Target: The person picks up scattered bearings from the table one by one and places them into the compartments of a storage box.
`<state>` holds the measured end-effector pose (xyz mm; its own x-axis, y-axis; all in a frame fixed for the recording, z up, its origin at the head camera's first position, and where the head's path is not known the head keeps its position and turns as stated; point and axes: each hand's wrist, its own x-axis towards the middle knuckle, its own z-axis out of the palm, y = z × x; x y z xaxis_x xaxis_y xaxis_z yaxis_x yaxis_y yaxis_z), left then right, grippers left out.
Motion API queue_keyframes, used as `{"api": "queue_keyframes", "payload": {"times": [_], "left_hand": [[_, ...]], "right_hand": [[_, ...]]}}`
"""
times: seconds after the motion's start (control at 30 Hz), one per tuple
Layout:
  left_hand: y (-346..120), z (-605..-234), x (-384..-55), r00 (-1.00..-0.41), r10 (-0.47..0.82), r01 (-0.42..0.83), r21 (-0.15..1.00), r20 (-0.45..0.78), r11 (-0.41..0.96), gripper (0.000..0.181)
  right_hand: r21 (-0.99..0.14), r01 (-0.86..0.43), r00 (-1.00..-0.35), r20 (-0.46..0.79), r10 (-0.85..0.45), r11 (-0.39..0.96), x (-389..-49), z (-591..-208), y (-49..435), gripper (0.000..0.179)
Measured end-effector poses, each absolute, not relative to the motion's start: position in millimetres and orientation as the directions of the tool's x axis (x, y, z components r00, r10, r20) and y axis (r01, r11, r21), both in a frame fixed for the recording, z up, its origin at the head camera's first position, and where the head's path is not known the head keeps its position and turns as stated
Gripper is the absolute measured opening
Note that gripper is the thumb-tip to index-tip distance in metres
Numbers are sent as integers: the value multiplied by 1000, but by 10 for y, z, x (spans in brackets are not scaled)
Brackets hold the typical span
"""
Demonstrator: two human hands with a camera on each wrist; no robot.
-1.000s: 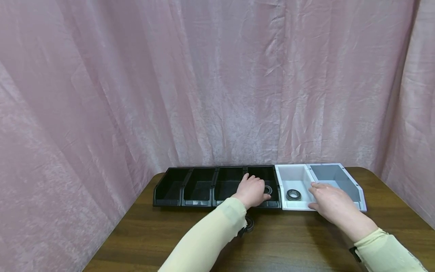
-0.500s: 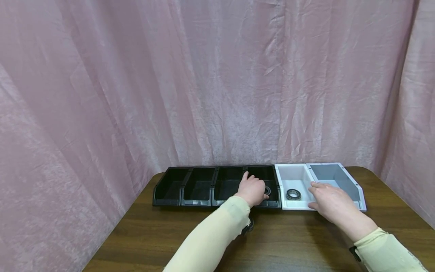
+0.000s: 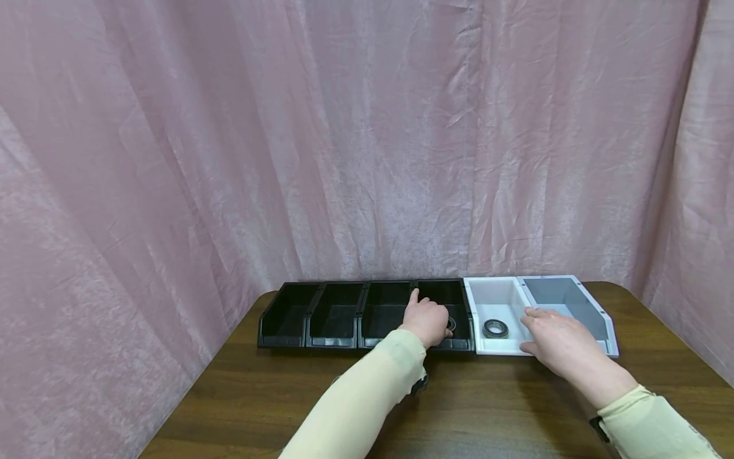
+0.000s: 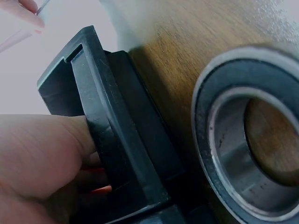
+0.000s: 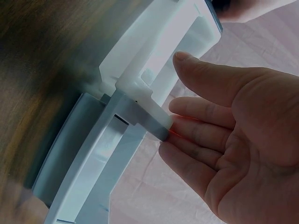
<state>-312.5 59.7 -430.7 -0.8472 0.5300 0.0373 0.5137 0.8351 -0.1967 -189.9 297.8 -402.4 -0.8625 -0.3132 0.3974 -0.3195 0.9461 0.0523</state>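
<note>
My left hand (image 3: 425,322) is inside the rightmost black bin (image 3: 461,290), holding a bearing (image 3: 452,325) at the thumb side; the hand hides most of the ring. In the left wrist view the thumb base (image 4: 42,154) lies over the bin's front wall (image 4: 121,144), and the fingertips are hidden. A second bearing (image 4: 224,135) is on the table near that wrist, mostly covered by the sleeve in the head view. My right hand (image 5: 243,135) has its fingers extended, touching the wall between the white bin (image 3: 499,290) and the grey bin (image 3: 590,319).
A third bearing (image 3: 496,329) lies in the white bin. Several black bins (image 3: 332,342) continue the row to the left on the wooden table (image 3: 252,395). Behind the table hangs a pink curtain (image 3: 367,140).
My left hand has shifted slightly right, its thumb drawn in. The bearing beside it sits a little lower and less of it shows. My right hand has stayed still.
</note>
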Motion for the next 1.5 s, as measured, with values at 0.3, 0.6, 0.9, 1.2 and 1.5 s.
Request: {"api": "queue_keyframes", "payload": {"times": [0.3,0.6,0.9,1.2,1.5], "left_hand": [[620,-4265,-3073,-860,510,500,-200,-2,842,21],[603,-4174,-3008,-856,517,508,-186,-1,841,25],[588,-4102,-2942,-864,503,497,-182,-19,848,33],[675,-4199,-3105,-881,469,473,-167,-64,865,36],[629,-4231,-3054,-869,494,488,-145,3,860,26]], "right_hand": [[50,-321,-862,398,-314,946,-1894,-4043,2977,43],[51,-323,-860,401,-315,945,-1906,-4032,2981,41],[48,-325,-862,395,-317,944,-1899,-4044,2972,41],[54,-326,-858,403,-319,944,-1901,-4038,2978,43],[49,-314,-867,392,-308,948,-1900,-4032,2976,43]]}}
